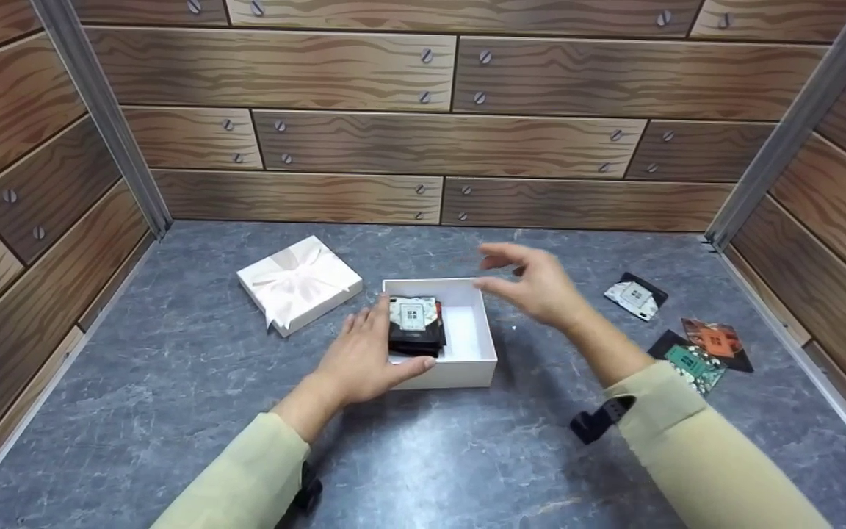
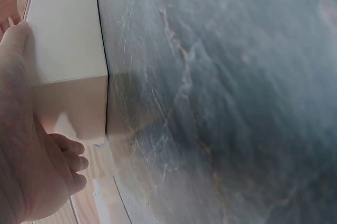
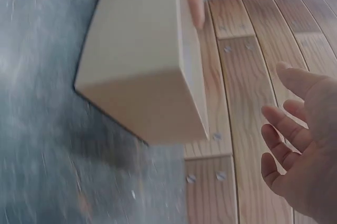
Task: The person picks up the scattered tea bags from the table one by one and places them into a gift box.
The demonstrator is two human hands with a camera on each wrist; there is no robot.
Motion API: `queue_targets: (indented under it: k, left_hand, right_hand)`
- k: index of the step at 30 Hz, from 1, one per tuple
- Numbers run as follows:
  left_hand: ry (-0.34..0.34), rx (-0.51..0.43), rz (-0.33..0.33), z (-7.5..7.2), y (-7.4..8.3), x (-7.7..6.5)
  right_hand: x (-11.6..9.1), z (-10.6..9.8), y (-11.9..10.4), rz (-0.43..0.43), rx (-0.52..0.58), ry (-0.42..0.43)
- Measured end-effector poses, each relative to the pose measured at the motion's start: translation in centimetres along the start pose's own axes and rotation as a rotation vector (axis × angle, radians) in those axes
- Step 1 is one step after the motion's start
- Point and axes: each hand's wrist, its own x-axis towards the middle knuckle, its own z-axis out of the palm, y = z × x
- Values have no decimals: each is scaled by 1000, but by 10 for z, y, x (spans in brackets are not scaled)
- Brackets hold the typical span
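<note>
A white open-topped box [image 1: 460, 375] stands mid-table with a stack of small black packets [image 1: 414, 323] in its left part; the top packet has a white patterned label. My left hand [image 1: 357, 361] rests against the box's left side, its thumb laid over the front rim. In the left wrist view the fingers [image 2: 76, 163] show beside the box wall. Raised beyond the box's right rim, my right hand [image 1: 540, 286] holds nothing, thumb and fingers apart. In the right wrist view this hand [image 3: 316, 145] is clear of the box wall [image 3: 137, 29].
A white lid with a ribbon bow [image 1: 298, 283] lies left of the box. On the right lie a black-and-white packet [image 1: 636, 295], an orange packet [image 1: 717, 340] and a green packet [image 1: 691, 365], the last partly behind the right sleeve. Wood-patterned walls [image 1: 364, 139] enclose the table.
</note>
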Motion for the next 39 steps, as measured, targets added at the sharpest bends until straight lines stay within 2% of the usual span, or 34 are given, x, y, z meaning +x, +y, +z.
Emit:
queue_targets:
  k: [9,15,18,24,30,39]
  left_hand:
    - [2,12,15,-1,1,-1]
    - [-5,12,8,-2,1,-2]
    - [-7,16,-1,-2,1,-2]
    - [-3,12,6,-1,1,-1]
    - [-8,25,7,1,0,-3]
    - [14,13,17,-1,1,-1]
  right_hand:
    - [-23,-65,35,27,51,124]
    - [-49,-107,73,80,78,193]
    - [-63,-125,94,125,90,200]
    - [-97,-153,134,193,-19,133]
    - [-131,-164,172,297,-29,39]
    - [-155,-163,207,268,-97,-48]
